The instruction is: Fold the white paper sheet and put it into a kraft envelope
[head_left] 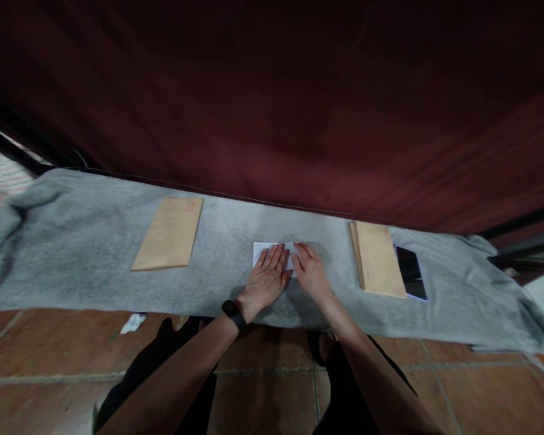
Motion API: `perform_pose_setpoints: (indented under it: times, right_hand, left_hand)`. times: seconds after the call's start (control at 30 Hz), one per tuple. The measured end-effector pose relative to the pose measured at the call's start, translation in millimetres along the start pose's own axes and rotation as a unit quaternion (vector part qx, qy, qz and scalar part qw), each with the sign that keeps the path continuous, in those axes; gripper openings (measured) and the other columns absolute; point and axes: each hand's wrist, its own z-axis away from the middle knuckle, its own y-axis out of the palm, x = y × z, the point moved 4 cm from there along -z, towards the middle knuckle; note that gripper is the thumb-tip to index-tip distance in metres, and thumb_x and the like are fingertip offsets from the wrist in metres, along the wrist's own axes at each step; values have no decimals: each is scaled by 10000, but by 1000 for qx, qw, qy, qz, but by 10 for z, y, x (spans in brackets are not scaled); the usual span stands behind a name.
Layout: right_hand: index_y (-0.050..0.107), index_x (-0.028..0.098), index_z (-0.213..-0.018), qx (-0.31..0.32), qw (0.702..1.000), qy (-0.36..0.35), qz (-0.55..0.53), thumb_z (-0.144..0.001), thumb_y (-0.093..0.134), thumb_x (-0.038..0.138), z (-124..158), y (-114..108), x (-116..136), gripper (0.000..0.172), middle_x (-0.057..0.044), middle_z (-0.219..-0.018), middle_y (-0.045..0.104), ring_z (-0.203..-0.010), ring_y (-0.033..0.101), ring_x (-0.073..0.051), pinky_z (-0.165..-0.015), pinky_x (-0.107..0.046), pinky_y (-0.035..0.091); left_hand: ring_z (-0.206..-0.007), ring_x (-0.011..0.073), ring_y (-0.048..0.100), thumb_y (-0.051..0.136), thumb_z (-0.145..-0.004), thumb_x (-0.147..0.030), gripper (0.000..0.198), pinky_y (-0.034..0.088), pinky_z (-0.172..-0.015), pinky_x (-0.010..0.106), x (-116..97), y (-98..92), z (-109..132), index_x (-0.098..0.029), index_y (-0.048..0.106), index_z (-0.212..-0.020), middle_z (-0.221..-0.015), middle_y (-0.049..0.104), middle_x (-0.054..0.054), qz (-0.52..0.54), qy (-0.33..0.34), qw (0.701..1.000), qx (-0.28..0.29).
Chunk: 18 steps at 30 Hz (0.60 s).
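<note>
A white folded sheet of paper (pixel 263 249) lies on the grey cloth (pixel 95 266) in the middle. My left hand (pixel 265 279) lies flat on it, fingers stretched out and together, a black band on the wrist. My right hand (pixel 310 272) rests flat beside it, fingers on the paper's right part. Both hands press down on the sheet and hide most of it. Nothing is gripped in either hand.
A single brown envelope (pixel 170 233) lies to the left. A stack of brown envelopes (pixel 378 258) sits to the right, with a dark phone (pixel 410 272) beside it. A dark red curtain (pixel 299 109) hangs behind. Terracotta floor tiles (pixel 49 362) and a paper scrap (pixel 133 323) lie in front.
</note>
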Motion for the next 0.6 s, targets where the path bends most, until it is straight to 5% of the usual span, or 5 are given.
perform_pose_setpoints:
  times: [0.1, 0.27, 0.6]
  right_hand:
    - [478, 167, -1492, 43, 997, -60, -35, -1068, 260, 376, 1, 184, 102, 521, -94, -1535, 498, -1448, 409, -187, -1217, -398, 319]
    - [310, 175, -1584, 86, 993, -66, 41, -1076, 226, 378, 81, 323, 112, 554, -75, -1635, 328, -1530, 252, -182, -1262, -435, 197]
    - [315, 150, -1580, 75, 988, -61, 121, -1076, 235, 382, 101, 282, 26, 560, -100, -1644, 286, -1539, 228, -208, -1253, -446, 177]
  left_hand:
    - [-1530, 282, 246, 365, -983, -252, 566, 175, -1255, 506, -1, 32, -1, -49, 404, -1510, -1593, 377, 204, -27, 11, 999, 21]
    - [-1539, 280, 208, 356, -956, -189, 594, 172, -1258, 478, -6, 49, 14, -19, 369, -1524, -1612, 330, 218, -44, 13, 998, 33]
    - [-1550, 261, 167, 380, -974, -295, 630, 137, -1264, 490, 75, 48, 70, -107, 299, -1570, -1641, 303, 156, -4, -16, 1000, -1]
